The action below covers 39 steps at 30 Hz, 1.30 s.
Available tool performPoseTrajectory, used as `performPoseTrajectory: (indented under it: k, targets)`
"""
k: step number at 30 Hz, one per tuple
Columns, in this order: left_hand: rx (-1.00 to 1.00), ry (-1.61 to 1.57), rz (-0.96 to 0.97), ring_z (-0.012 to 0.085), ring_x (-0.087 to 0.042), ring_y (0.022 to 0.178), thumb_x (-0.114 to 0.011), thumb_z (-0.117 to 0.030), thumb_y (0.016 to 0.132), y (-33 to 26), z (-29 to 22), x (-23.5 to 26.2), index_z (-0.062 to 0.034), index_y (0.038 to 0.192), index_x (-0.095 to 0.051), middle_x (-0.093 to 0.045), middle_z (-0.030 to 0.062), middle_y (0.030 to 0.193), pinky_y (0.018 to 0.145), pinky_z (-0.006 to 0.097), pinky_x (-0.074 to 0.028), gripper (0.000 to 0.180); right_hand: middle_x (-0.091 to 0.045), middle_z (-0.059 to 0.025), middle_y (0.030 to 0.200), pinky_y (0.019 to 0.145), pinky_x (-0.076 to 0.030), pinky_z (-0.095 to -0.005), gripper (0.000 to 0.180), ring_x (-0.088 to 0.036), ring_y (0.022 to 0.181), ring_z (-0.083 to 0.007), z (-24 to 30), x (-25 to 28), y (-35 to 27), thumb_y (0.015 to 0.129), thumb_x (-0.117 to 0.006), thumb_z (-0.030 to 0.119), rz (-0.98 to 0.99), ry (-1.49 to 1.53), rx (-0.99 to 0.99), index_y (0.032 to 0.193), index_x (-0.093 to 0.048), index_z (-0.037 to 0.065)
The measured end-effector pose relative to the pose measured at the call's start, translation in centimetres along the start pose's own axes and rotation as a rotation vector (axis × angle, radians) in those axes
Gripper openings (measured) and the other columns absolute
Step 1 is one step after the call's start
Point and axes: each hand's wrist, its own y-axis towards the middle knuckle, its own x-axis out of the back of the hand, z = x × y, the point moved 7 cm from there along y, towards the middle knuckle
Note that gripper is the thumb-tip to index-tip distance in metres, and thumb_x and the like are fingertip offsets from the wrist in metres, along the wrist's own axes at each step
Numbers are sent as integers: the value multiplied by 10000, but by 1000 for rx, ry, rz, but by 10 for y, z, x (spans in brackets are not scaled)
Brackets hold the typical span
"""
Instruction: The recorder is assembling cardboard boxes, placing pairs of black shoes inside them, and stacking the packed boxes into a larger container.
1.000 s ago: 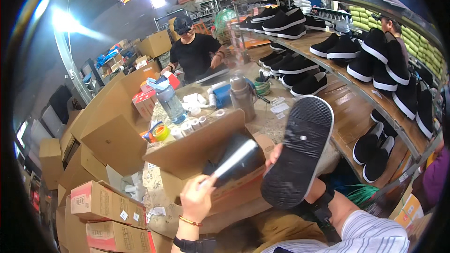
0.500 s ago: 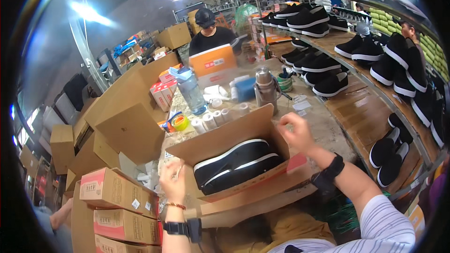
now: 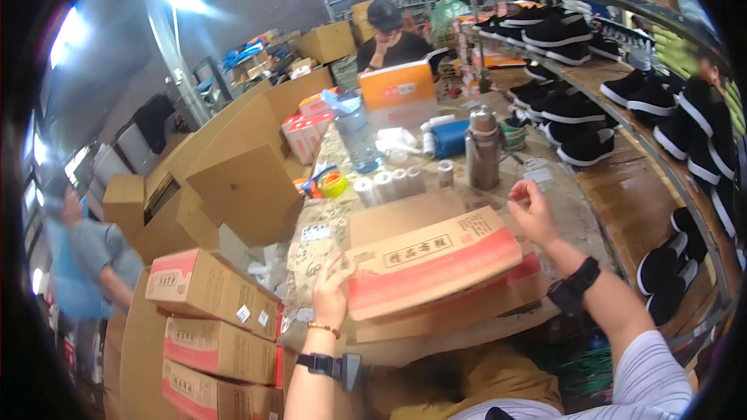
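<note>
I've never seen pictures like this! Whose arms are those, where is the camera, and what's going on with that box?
No machine here: these are a person's own bare hands. The camera sits on their head, looking down, and its wide fisheye lens bends straight edges.

The left hand is at the left end of the lid of a cardboard box; whether it grips is hard to tell. The right hand is raised near the box's right end, with nothing visible in it.

On the table beyond stand a metal flask, a clear bottle and white rolls. Black shoes fill the shelves on the right. Another person is across the table.
</note>
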Motion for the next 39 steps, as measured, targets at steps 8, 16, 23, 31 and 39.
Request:
performPoseTrajectory:
  k: [8, 16, 23, 31, 39]
  targets:
    - [-381, 1610, 739, 434, -234, 1364, -767, -565, 608, -39, -51, -102, -290, 1450, -333, -250, 276, 1466, 1065, 583, -272, 986, -186, -288, 1476, 1024, -275, -614, 1119, -207, 1355, -500, 104, -82, -48, 520, -819, 538, 1028, -822, 439, 1458, -270, 271]
    - [-181, 1540, 800, 437, -203, 1376, -732, -623, 616, -42, -44, -106, -320, 1452, -314, -226, 291, 1468, 1042, 641, -242, 983, -333, -260, 1393, 1019, -315, -506, 1000, -349, 1264, -426, 114, -78, -41, 525, -794, 580, 961, -617, 496, 1372, -447, 177]
    - [-731, 1301, 492, 278, -264, 1386, -793, -451, 598, -105, -64, -98, -331, 1368, -449, -301, 88, 1490, 1050, 682, -146, 852, -314, -124, 1456, 1074, -290, -402, 870, -332, 1324, -269, 43, -20, -82, 778, -662, 451, 169, 180, 153, 1457, -267, 77]
    - [-511, 624, -464, 293, -449, 1211, -856, -215, 658, -166, -70, -13, -16, 1256, -433, -434, 228, 1259, 1054, 481, -319, 759, -429, -119, 1391, 994, -432, -417, 782, -472, 1235, -253, 39, -39, -116, 839, -596, 281, 603, 969, -359, 1466, -189, 48]
    - [38, -50, -227, 276, -473, 1208, -673, -287, 768, -249, -57, 33, 0, 1338, -414, -487, 126, 1314, 1042, 420, -361, 689, -278, -123, 1452, 1061, -269, -363, 1344, -331, 1295, -229, 191, -168, -191, 609, -777, 629, 742, 1122, -176, 1502, 84, 113]
